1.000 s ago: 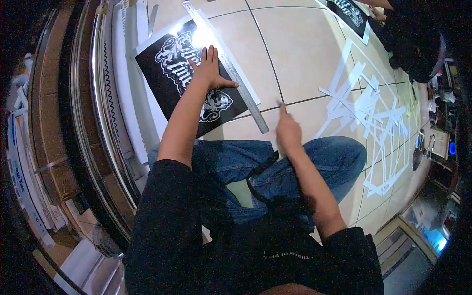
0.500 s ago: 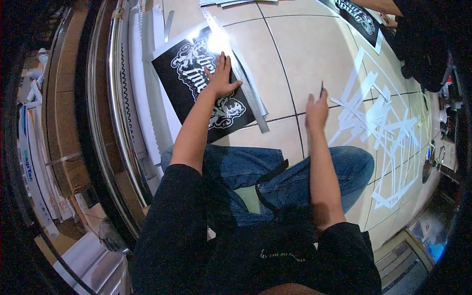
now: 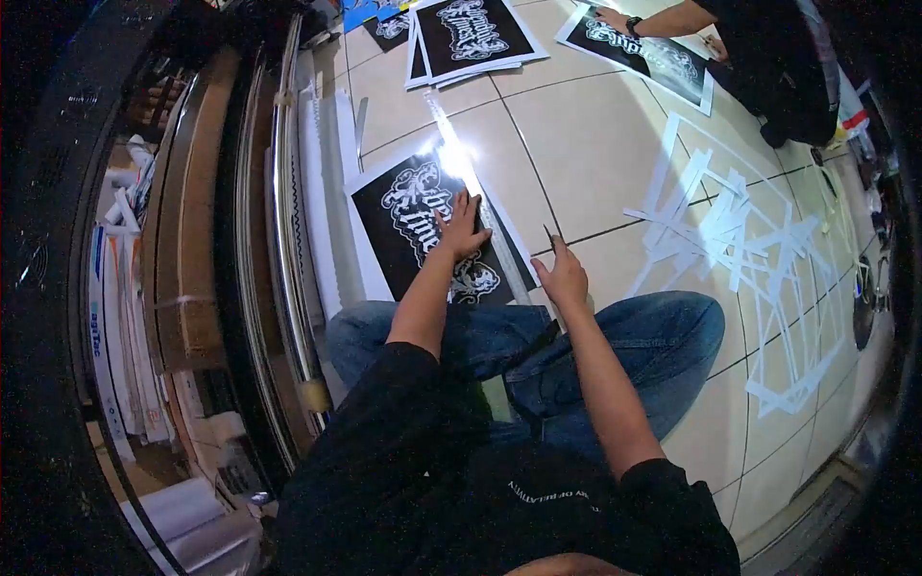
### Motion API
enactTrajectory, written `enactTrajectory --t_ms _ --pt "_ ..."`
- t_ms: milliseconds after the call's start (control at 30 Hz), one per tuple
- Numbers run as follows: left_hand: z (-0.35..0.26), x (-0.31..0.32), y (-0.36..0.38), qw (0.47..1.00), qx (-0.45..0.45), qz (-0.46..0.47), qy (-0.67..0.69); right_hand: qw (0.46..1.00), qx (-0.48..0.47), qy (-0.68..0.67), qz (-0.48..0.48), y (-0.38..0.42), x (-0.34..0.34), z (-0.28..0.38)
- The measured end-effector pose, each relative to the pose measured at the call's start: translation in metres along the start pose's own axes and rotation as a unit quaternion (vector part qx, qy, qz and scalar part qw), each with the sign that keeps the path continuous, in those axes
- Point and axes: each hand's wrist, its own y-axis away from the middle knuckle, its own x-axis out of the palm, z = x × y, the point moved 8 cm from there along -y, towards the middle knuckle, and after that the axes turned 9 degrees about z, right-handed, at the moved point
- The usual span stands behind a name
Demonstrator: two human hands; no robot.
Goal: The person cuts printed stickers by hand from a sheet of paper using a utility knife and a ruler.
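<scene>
On the tiled floor in front of me lies a black printed poster (image 3: 394, 240) with white ornate lettering and a white margin. A long metal ruler (image 3: 503, 252) lies along its right side. My left hand (image 3: 461, 235) rests on the poster, palm down with fingers spread, its thumb side touching or close to the ruler. Just off the poster's lower right edge, my right hand (image 3: 565, 274) is closed around a slim dark pointed tool (image 3: 548, 232); its exact kind is too small to make out. The poster's near edge meets my crossed legs.
White paper strips (image 3: 715, 216) lie tangled on the floor at right. More black-and-white posters (image 3: 471, 38) are stacked ahead. A co-worker's hand (image 3: 612, 19) rests on another poster (image 3: 663, 67). Metal rails (image 3: 279, 173) and long boxes (image 3: 197, 221) run along the left.
My right hand has moved left with the tool, closer to the poster's edge. My left hand stays on the poster. The view has shifted, showing more of the stacked posters and the co-worker's arm.
</scene>
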Motion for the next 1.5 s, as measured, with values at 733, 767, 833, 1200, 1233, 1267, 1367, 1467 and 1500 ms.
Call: enactTrajectory --t_ms 733,767,833,1200,1233,1267,1367,1467,1500 --pt "0.026 -0.057 -0.031 0.983 0.014 -0.111 -0.146 0.99 0.126 0.007 0.067 -0.028 -0.014 -0.01" --pt "0.025 -0.056 -0.029 0.982 0.016 -0.124 -0.141 0.989 0.125 0.012 0.074 -0.033 -0.013 -0.005" --pt "0.03 -0.059 -0.032 0.982 0.019 -0.13 -0.134 0.995 0.066 0.047 0.054 -0.053 -0.017 0.029" --pt "0.041 -0.076 -0.04 0.977 0.06 -0.166 -0.117 0.996 0.013 0.07 0.06 -0.086 0.03 0.048" --pt "0.041 -0.078 -0.039 0.97 0.041 -0.19 -0.147 0.995 0.016 0.069 0.063 -0.088 0.029 0.046" --pt "0.045 -0.075 -0.044 0.973 0.038 -0.172 -0.148 0.995 0.03 0.057 0.079 -0.094 0.032 0.043" --pt "0.043 -0.076 -0.046 0.977 0.025 -0.145 -0.153 0.992 0.062 0.025 0.107 -0.099 0.028 0.039" --pt "0.044 -0.078 -0.047 0.977 0.029 -0.147 -0.149 0.99 0.08 0.008 0.115 -0.101 0.026 0.04" --pt "0.045 -0.078 -0.048 0.978 0.024 -0.147 -0.145 0.991 0.074 0.009 0.109 -0.102 0.026 0.042"
